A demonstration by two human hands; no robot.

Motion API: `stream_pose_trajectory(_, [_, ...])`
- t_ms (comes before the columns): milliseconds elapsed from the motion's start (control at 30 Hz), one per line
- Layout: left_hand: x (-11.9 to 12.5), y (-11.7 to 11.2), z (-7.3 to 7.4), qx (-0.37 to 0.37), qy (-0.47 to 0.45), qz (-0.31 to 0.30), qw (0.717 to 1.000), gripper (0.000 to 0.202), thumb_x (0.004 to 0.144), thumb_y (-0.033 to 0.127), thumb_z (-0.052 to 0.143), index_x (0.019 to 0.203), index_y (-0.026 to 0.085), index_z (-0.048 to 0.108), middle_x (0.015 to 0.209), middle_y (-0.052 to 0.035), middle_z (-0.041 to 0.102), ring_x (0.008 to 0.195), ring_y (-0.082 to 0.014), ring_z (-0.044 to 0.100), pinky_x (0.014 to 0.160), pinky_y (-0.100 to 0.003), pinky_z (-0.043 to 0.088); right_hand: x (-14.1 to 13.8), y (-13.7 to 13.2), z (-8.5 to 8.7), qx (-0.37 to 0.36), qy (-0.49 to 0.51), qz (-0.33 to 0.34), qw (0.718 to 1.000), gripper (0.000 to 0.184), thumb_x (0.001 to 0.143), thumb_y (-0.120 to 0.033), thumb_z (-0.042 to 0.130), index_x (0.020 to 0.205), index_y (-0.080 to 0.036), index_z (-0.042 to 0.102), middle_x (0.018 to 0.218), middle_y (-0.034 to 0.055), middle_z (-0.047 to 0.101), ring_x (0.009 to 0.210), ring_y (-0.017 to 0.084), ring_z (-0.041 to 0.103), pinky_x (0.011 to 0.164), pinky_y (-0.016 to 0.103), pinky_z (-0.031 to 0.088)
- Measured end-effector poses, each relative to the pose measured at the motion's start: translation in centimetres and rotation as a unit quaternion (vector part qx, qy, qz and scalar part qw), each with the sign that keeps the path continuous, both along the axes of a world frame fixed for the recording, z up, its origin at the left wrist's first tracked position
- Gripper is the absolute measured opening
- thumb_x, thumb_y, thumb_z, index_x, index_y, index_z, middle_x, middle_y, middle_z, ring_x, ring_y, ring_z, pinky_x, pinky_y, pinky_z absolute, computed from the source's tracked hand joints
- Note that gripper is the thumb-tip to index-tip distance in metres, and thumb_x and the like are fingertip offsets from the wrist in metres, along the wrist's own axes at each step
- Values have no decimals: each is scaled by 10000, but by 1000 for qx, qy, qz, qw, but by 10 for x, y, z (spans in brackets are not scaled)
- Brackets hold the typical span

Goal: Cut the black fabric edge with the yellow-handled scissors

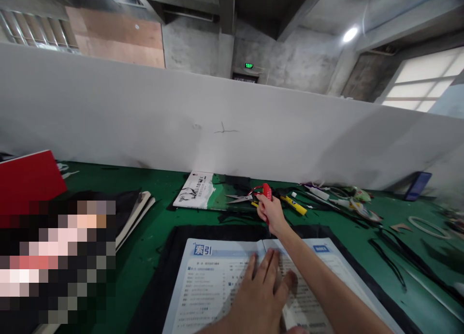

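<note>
An open book (pixel 203 290) lies on a black cloth (pixel 170 249), its printed pages facing up. My left hand (pixel 259 290) rests flat across the book's middle fold, fingers stretched out. Above the book's top edge, my right hand (pixel 271 212) is closed round a red utility knife (pixel 267 191) held upright. Its lower end is mostly hidden by the hand, so I cannot tell whether it touches the book or the cloth. Just beyond that hand lies a pair of scissors (pixel 239 198), blades pointing left.
A white and green booklet (pixel 195 191) lies behind the book. Near it is a yellow marker-like tool (pixel 294 206). Black strips (pixel 387 261) and a white ring (pixel 429 227) lie right on the green table (pixel 409 295). A phone (pixel 417 186) leans by the white partition (pixel 145 121).
</note>
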State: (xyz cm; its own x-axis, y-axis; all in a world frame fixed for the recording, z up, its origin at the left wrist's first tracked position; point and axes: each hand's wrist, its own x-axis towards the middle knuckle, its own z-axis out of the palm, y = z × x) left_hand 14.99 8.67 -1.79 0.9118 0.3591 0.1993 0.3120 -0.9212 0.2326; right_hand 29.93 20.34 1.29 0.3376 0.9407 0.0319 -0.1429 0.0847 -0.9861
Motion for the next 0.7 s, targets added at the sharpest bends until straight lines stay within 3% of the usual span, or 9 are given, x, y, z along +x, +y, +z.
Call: stream_pose_trajectory(700, [-1,-2,1,-3,-7,4,1000,808,871,698,229,1478,180,98,1507,-201,55,1393,-355,44,1080,-602,204,-3,4,-4,-1,-8,0,1000,262,916,-327,547,732,-141,530,513,-117,395,333,11,289,302,140,243])
